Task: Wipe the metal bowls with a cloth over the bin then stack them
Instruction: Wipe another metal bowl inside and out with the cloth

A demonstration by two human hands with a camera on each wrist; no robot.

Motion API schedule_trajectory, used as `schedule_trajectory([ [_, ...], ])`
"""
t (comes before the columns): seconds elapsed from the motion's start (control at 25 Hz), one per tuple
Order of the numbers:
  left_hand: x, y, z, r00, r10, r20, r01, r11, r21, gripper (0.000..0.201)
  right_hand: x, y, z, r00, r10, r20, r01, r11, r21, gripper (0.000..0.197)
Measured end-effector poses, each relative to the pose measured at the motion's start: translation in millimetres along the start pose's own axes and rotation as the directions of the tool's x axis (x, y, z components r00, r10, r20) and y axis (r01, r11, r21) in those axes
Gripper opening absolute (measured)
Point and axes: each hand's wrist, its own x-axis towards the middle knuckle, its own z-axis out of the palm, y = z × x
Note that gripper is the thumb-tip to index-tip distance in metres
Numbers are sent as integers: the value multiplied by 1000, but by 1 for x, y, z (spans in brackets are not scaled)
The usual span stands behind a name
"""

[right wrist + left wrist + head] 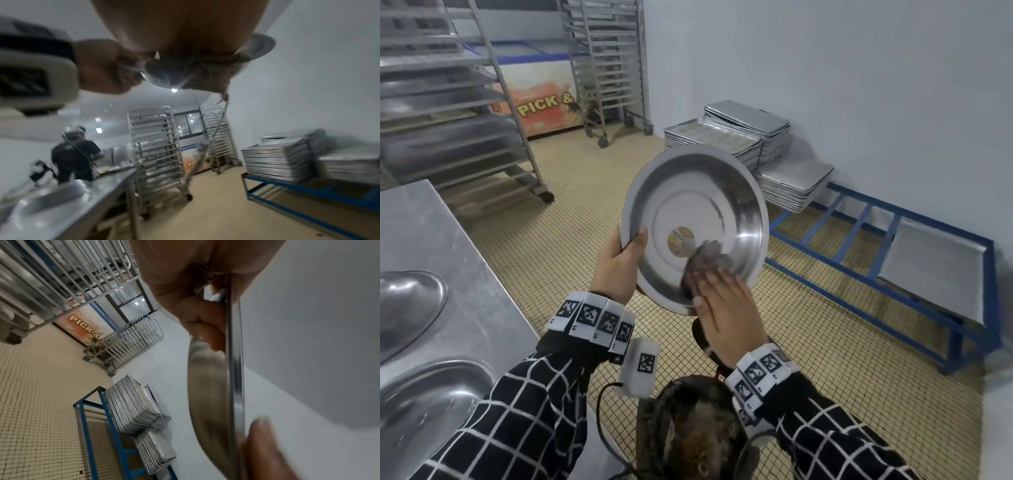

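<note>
A shiny metal bowl is held up tilted, its inside facing me, with a round sticker at its centre. My left hand grips its left rim, thumb inside and fingers behind; the left wrist view shows those fingers on the bowl's back. My right hand presses a dark grey-brown cloth flat against the lower inside of the bowl with straight fingers. In the right wrist view the bunched cloth sits under the palm. Below the hands stands a dark bin holding brown waste.
A steel table on my left bears more metal bowls. Stacks of baking trays rest on a low blue frame along the right wall. Wheeled tray racks stand behind. Another person works far down the table.
</note>
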Motion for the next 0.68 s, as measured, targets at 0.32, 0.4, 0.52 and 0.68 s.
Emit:
schedule_trajectory([
  [0.32,-2,-19,-4,980,-186,66,185,983,16,11,34,60,-40,903,400,-157,-310,859,409,72],
  [0.4,0,-22,-9,968,-240,72,238,971,30,9,40,66,-51,875,469,-121,-337,769,543,53],
  [0.52,0,-30,-17,960,-279,15,279,960,14,5,36,72,-49,837,546,-24,-437,696,570,21],
  [0.68,-6,-36,-17,991,-129,-44,134,985,112,43,23,63,-35,764,645,19,-470,535,702,17],
])
